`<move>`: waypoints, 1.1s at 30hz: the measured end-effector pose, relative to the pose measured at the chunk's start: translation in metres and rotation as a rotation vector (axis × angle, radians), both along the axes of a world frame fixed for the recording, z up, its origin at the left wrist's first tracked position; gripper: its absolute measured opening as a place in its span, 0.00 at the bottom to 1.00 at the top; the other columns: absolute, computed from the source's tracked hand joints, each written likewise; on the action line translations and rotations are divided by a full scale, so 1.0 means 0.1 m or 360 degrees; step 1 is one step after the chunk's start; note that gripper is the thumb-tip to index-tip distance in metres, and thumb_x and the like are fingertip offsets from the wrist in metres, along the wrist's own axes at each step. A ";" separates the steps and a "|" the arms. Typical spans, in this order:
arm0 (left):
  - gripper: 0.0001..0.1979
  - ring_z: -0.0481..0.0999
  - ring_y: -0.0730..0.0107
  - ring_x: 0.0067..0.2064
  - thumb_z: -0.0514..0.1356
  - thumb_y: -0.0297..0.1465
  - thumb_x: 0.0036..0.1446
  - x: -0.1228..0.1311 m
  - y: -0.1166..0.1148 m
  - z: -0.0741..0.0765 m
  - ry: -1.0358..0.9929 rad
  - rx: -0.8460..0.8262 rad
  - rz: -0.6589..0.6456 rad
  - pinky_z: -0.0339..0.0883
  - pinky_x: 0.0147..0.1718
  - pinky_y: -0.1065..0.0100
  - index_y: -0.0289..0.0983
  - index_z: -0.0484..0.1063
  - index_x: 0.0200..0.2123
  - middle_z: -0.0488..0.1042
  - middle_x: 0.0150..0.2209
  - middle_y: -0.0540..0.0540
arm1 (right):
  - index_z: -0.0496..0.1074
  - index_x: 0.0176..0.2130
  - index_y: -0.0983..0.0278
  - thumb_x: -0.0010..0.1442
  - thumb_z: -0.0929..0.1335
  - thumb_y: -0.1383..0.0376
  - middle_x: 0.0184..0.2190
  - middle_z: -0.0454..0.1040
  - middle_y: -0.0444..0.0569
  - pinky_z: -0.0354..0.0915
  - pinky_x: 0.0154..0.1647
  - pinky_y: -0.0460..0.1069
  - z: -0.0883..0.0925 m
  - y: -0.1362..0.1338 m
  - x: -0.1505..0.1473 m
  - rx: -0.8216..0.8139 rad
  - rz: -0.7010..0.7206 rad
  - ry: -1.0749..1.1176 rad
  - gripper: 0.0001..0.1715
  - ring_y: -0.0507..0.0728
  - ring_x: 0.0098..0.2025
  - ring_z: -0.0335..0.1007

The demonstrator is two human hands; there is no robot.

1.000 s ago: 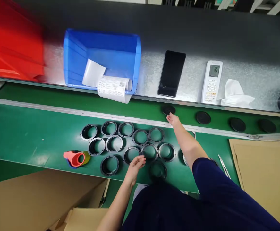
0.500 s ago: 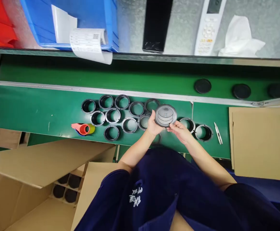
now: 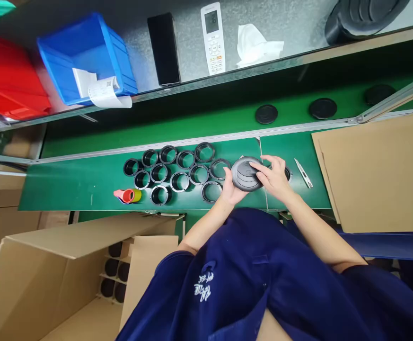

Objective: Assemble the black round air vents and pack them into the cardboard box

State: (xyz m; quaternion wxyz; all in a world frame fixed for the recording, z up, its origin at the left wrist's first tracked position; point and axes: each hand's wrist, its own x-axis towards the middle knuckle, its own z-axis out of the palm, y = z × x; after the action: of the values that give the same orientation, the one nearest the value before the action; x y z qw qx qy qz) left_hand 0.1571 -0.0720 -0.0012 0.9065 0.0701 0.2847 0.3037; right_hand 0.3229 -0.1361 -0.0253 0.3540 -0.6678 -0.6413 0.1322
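Both of my hands hold a round dark grey louvred vent disc (image 3: 245, 174) just above the green worktop (image 3: 85, 182). My left hand (image 3: 230, 189) grips its lower left edge from beneath. My right hand (image 3: 274, 176) has its fingers pressed on the disc's right side. Several black rings (image 3: 179, 181) lie in rows on the worktop to the left of the disc. One more ring (image 3: 287, 173) is partly hidden behind my right hand.
Black discs (image 3: 266, 114) sit on the green conveyor behind. A shelf holds a blue bin (image 3: 85, 52), red bin (image 3: 7, 76), phone (image 3: 163, 49), remote (image 3: 213, 39) and tissue (image 3: 256, 45). Tweezers (image 3: 303, 173), a red tape dispenser (image 3: 127, 195), an open carton (image 3: 67, 274) and flat cardboard (image 3: 376, 170) are near.
My right hand took a disc from the conveyor and brought it to the worktop, where my left hand joined it. The disc has since been turned in both hands; the camera view swung.
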 end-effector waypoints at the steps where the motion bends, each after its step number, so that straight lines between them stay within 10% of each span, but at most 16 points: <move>1: 0.36 0.65 0.51 0.69 0.45 0.58 0.68 0.03 -0.05 0.01 0.0025 0.0031 -0.0019 0.58 0.68 0.47 0.44 0.62 0.70 0.69 0.66 0.41 | 0.79 0.55 0.53 0.73 0.59 0.52 0.63 0.63 0.53 0.53 0.68 0.68 -0.03 -0.02 0.03 -0.0005 0.0023 0.0017 0.25 0.68 0.65 0.53; 20: 0.50 0.65 0.34 0.68 0.45 0.67 0.59 0.04 -0.21 -0.07 -0.0047 -0.0042 -0.0112 0.57 0.63 0.32 0.31 0.67 0.63 0.70 0.63 0.27 | 0.79 0.50 0.57 0.72 0.47 0.39 0.59 0.70 0.51 0.67 0.64 0.62 -0.13 0.03 0.23 -0.0204 -0.0050 0.0948 0.44 0.61 0.64 0.65; 28: 0.43 0.63 0.47 0.70 0.40 0.62 0.66 -0.07 -0.09 -0.31 0.0318 -0.0174 -0.0162 0.56 0.68 0.42 0.36 0.67 0.65 0.72 0.63 0.35 | 0.59 0.72 0.60 0.60 0.67 0.35 0.75 0.48 0.59 0.41 0.74 0.72 -0.31 -0.17 -0.23 -0.0383 0.0507 0.0118 0.53 0.73 0.76 0.38; 33: 0.40 0.62 0.46 0.71 0.47 0.61 0.64 0.02 -0.14 -0.45 0.0388 -0.0135 -0.0538 0.52 0.70 0.44 0.40 0.66 0.66 0.67 0.67 0.35 | 0.41 0.77 0.56 0.56 0.71 0.38 0.73 0.46 0.64 0.54 0.68 0.71 -0.55 -0.20 -0.24 -0.0698 0.0325 0.0027 0.66 0.76 0.72 0.47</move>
State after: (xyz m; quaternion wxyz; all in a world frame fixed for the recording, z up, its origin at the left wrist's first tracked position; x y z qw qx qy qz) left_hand 0.1590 -0.0864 -0.0463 0.9056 0.1147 0.3889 0.1244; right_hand 0.2992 -0.1563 -0.0806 0.1905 -0.6592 -0.6586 0.3090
